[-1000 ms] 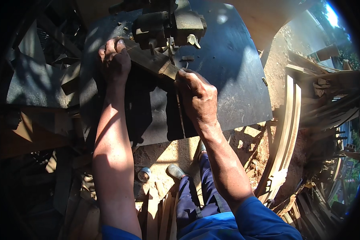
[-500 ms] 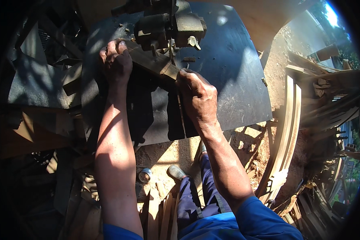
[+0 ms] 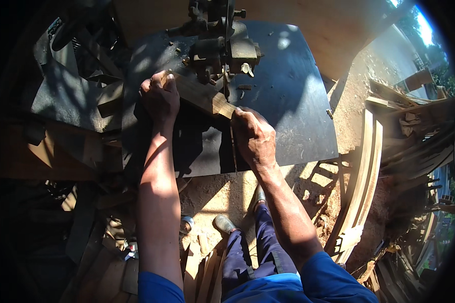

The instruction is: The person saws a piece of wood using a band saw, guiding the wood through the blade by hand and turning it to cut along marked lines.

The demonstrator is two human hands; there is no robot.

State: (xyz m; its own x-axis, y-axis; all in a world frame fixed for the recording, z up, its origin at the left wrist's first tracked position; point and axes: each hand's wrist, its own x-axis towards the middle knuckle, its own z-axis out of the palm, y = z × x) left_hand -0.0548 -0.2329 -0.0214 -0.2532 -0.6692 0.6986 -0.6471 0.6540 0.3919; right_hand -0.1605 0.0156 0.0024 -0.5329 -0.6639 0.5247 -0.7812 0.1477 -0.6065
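A short wooden block (image 3: 194, 94) lies slantwise on the dark table (image 3: 298, 121) of a band saw, close against the narrow upright blade (image 3: 227, 83). My left hand (image 3: 161, 98) is closed round the block's far left end, thumb on top. At the near right end, my right hand (image 3: 254, 136) grips it with bent fingers, just right of the slot in the table. Above the block hangs the saw's blade guide (image 3: 210, 53). The guide and shadow partly hide where blade and wood meet, so whether the blade is in the wood cannot be told.
Small offcuts (image 3: 245, 87) are scattered on the saw table. Long curved boards (image 3: 361, 177) lean at the right, beside stacked timber (image 3: 414, 121). More wood pieces (image 3: 192, 267) lie near my feet, with a small round can (image 3: 187, 223). A grey sheet (image 3: 65, 101) is at the left.
The saw and table have shifted lower in the view, the guide also rightward. Both hands keep their hold on the block, which has hardly moved relative to the blade.
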